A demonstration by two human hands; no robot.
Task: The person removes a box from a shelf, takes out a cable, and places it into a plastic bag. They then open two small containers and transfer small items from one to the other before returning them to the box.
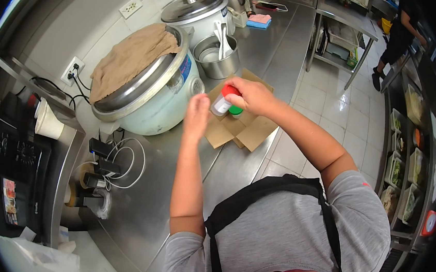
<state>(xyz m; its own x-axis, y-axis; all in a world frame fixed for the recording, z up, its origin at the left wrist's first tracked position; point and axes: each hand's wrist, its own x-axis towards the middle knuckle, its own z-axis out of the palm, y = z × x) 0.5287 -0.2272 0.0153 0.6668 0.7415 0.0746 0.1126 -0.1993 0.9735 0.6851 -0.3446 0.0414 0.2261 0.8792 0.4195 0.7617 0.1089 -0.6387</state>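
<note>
My right hand is closed around the red lid of a small clear jar with a pale label, which it holds tilted over an open cardboard box. Close to the jar's left side is my left hand, its fingers curled and slightly blurred. What the left fingers hold, if anything, is hidden. Inside the box, just below the held jar, a green-lidded container shows. The box flaps are folded outward on the steel counter.
A large rice cooker topped with a brown cloth stands left of the box. Behind it are another cooker and a steel pot with white utensils. Cables and chargers lie at left. Another person stands far right.
</note>
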